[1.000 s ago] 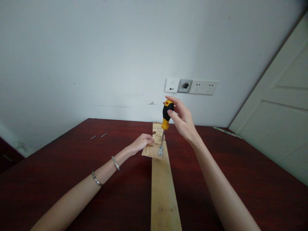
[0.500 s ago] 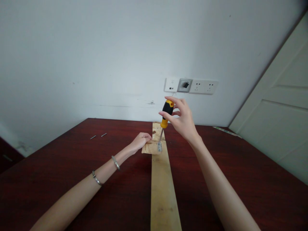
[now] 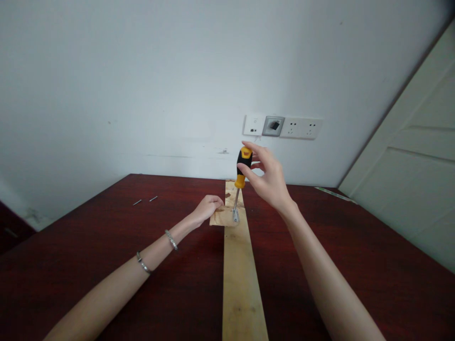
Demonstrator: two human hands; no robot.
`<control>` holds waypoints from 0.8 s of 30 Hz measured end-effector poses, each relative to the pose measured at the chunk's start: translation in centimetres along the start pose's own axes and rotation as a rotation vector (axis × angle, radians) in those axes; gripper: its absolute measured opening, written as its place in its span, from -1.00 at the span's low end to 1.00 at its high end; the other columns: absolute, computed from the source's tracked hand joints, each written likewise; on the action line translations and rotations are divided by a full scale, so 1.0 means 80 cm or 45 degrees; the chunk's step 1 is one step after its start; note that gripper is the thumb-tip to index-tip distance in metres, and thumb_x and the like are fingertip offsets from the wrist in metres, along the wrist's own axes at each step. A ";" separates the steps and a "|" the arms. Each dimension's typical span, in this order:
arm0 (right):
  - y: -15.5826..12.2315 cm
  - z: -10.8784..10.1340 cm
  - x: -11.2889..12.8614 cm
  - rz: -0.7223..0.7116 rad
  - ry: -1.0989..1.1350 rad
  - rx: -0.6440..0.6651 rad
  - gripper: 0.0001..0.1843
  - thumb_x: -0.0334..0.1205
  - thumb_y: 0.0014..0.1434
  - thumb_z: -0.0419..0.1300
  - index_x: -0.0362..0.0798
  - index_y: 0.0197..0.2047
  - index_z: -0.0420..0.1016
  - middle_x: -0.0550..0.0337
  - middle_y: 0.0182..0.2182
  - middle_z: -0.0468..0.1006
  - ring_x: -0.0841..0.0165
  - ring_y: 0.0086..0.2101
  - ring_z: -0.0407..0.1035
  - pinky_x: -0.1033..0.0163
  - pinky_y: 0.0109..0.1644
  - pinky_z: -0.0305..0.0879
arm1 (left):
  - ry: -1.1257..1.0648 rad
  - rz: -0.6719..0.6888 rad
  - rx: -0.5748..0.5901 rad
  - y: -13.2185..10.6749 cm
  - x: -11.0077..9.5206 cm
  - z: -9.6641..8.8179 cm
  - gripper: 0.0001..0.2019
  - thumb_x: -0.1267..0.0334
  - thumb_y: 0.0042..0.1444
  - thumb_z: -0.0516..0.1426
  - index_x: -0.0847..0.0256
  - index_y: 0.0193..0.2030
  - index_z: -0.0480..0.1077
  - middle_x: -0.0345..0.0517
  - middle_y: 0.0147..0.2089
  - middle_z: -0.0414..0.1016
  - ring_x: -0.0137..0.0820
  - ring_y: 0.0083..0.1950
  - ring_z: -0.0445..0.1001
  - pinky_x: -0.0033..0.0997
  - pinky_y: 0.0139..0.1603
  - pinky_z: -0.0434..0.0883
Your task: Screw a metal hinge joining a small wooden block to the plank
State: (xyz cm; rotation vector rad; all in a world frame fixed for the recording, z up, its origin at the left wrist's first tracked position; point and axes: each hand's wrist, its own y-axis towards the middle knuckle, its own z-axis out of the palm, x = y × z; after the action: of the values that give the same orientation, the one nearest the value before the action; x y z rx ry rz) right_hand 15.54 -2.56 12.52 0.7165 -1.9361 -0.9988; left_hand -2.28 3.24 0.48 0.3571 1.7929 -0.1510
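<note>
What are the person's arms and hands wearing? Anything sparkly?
Yes! The left arm wears two silvery bracelets: a textured one nearer the wrist and a slim bangle farther up. The right arm shows no jewellery. No sleeves show, and the left hand and right hand have no gloves.

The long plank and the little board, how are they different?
The long plank runs out of the picture's bottom; the small board is much shorter. The long plank points away from the person, while the small board lies across it and pokes out leftward. Also, the small board is on top, the long plank underneath. Both look wooden.
</note>
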 end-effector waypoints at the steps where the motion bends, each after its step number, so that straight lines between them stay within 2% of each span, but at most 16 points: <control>1: 0.000 0.000 0.000 -0.021 0.028 0.035 -0.51 -0.21 0.18 0.11 0.16 0.19 0.27 0.11 -0.01 0.41 0.29 -0.16 0.35 0.10 -0.12 0.42 | 0.004 0.000 -0.001 0.000 0.000 0.000 -0.83 0.23 -0.07 0.09 0.30 -0.51 0.38 -0.15 -0.50 0.38 -0.41 -0.42 0.31 -0.45 -0.37 0.20; 3: -0.001 0.001 0.002 -0.057 0.047 0.095 -0.53 -0.22 0.22 0.04 0.15 0.21 0.23 0.12 0.03 0.39 0.27 -0.09 0.34 0.08 -0.07 0.40 | 0.008 0.002 0.003 0.001 0.001 0.000 -0.83 0.23 -0.07 0.08 0.30 -0.50 0.38 -0.15 -0.50 0.38 -0.42 -0.43 0.31 -0.44 -0.36 0.20; 5: -0.002 0.002 0.004 -0.069 0.003 0.095 -0.57 -0.17 0.21 0.09 0.14 0.16 0.29 0.11 0.01 0.39 0.25 -0.08 0.33 0.09 -0.10 0.40 | 0.024 0.015 0.002 0.001 0.001 0.000 -0.84 0.24 -0.07 0.08 0.30 -0.51 0.38 -0.15 -0.50 0.39 -0.42 -0.42 0.31 -0.44 -0.36 0.20; 8: -0.002 0.004 0.005 -0.050 -0.099 -0.008 -0.59 -0.12 0.11 0.23 0.11 0.05 0.39 0.10 -0.10 0.40 0.26 -0.15 0.33 0.12 -0.19 0.42 | 0.049 0.023 -0.008 0.001 0.002 0.000 -0.85 0.26 -0.08 0.07 0.29 -0.52 0.38 -0.15 -0.49 0.39 -0.41 -0.41 0.32 -0.45 -0.35 0.20; 10: -0.002 0.003 0.004 -0.043 -0.115 -0.054 -0.62 -0.16 0.11 0.23 0.11 0.03 0.40 0.10 -0.14 0.41 0.27 -0.18 0.34 0.11 -0.18 0.43 | 0.041 0.016 -0.013 0.001 0.003 -0.001 -0.85 0.26 -0.08 0.07 0.29 -0.51 0.39 -0.15 -0.49 0.39 -0.41 -0.41 0.33 -0.45 -0.35 0.20; 14: 0.000 0.001 0.002 -0.053 -0.037 -0.026 -0.59 -0.25 0.19 0.09 0.12 0.12 0.31 0.10 -0.02 0.42 0.25 -0.07 0.34 0.05 -0.05 0.41 | 0.023 0.017 -0.046 0.001 0.003 -0.002 -0.81 0.20 -0.05 0.09 0.29 -0.50 0.40 -0.15 -0.51 0.38 -0.40 -0.42 0.32 -0.44 -0.36 0.20; 16: 0.000 0.000 0.000 -0.047 -0.068 -0.023 -0.55 -0.22 0.16 0.13 0.13 0.13 0.29 0.09 0.01 0.40 0.22 -0.04 0.31 0.03 -0.07 0.41 | 0.020 0.027 -0.056 0.001 0.002 -0.002 -0.81 0.19 -0.05 0.09 0.29 -0.50 0.40 -0.15 -0.51 0.38 -0.40 -0.41 0.32 -0.44 -0.35 0.21; 20: 0.000 0.003 -0.008 -0.019 -0.167 -0.095 -0.51 -0.15 0.04 0.27 0.12 0.07 0.35 0.08 -0.08 0.36 0.25 -0.18 0.31 0.11 -0.25 0.44 | 0.020 0.033 -0.038 0.000 0.001 0.000 -0.84 0.23 -0.08 0.08 0.28 -0.51 0.40 -0.14 -0.48 0.39 -0.39 -0.39 0.33 -0.45 -0.34 0.21; 24: 0.000 0.003 -0.010 -0.044 -0.106 -0.089 -0.55 -0.25 0.09 0.19 0.14 0.08 0.35 0.11 -0.12 0.39 0.26 -0.18 0.31 0.09 -0.18 0.43 | -0.004 0.023 -0.029 -0.002 0.001 0.003 -0.84 0.23 -0.07 0.09 0.29 -0.50 0.40 -0.15 -0.50 0.38 -0.40 -0.40 0.32 -0.46 -0.36 0.22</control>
State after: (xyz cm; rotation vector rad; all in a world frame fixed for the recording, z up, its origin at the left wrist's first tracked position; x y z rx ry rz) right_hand 15.72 -1.87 12.14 0.6801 -1.9555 -1.1278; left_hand -2.13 3.06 0.37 0.3567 1.7866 -0.1178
